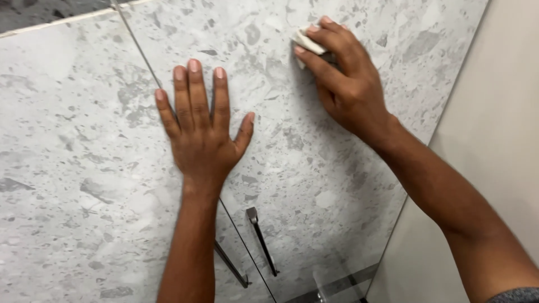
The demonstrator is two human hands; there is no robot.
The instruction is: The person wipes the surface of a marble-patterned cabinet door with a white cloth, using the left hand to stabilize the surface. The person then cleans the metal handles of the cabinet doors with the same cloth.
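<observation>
Left hand [201, 132] flat on grey speckled glass door [84, 185], fingers spread, grasping nothing, right hand [342, 76] clenched around a small white cloth [306, 42], pressing it on the next panel [314, 168] near the top, two metal handles [261, 241] below, beige wall [494, 123] at right

Hidden and cropped parts at the speckled grey stone-look wall

The right hand [345, 78] is covering most of the small white folded cloth [306, 42], leaving only a corner showing. The bottom edge is cutting off both forearms. The two slim dark metal handles [261, 241] are running down towards that edge, and the blurred pale fittings [337, 283] beneath them are staying too indistinct to identify.
</observation>
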